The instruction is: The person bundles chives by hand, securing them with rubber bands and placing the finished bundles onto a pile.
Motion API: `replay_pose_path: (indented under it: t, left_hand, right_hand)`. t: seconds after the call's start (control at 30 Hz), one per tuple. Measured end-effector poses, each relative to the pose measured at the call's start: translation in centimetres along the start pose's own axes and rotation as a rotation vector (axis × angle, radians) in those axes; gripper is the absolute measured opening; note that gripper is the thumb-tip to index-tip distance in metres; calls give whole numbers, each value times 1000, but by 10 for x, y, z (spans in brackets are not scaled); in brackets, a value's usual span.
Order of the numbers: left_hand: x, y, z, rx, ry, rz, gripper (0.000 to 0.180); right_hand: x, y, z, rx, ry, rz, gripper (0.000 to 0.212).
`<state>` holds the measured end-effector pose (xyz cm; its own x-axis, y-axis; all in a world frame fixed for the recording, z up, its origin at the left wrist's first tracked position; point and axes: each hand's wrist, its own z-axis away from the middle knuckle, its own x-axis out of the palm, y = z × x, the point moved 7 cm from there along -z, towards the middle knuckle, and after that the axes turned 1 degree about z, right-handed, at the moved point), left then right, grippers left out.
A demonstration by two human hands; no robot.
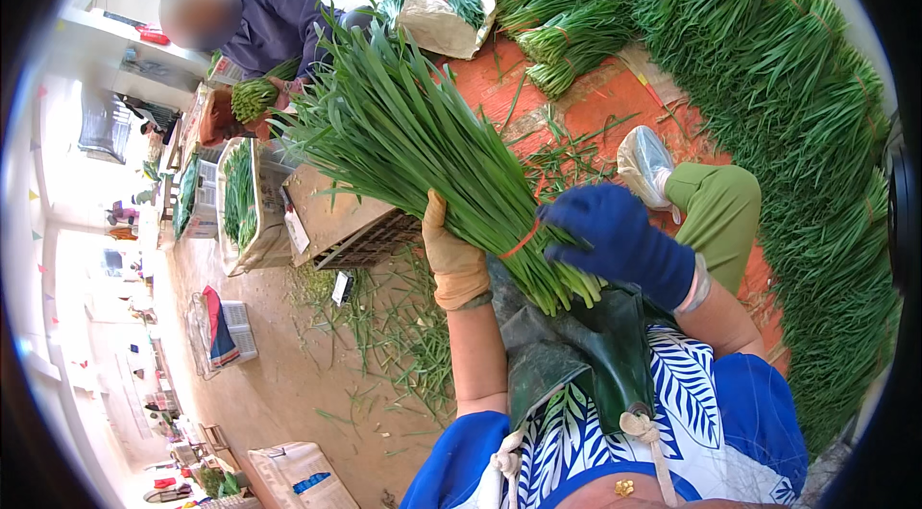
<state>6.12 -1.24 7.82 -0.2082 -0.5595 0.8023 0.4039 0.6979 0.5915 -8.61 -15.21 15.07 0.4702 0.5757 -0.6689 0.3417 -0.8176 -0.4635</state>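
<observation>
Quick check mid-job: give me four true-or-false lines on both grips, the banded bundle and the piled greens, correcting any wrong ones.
1. The left grip, gloved in tan, holds the green bundle. True.
2. The right grip wears a white glove. False: the right grip is gloved in blue.
3. The band circles the leafy tips. False: the orange-red band sits nearer the cut ends.
4. Piled greens line the picture's right side. True.

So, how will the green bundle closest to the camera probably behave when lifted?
The bundle would probably flop at its upper end, where thin leaves spread loose. Near the red band it should feel firmer, since the stems are gathered there. Some leaves might slip out, as only one band shows.
</observation>
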Motion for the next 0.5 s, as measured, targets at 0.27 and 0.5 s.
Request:
replay_pose_path:
  t: [0.27, 0.5]
  left_hand:
    - [5, -2, -3, 18, 27, -83, 48]
    - [13, 1, -3, 57, -47, -96, 51]
  right_hand:
    - [29, 9, 19, 63, -177, -140, 19]
    - [-1, 44, 32, 332, -185, -404, 46]
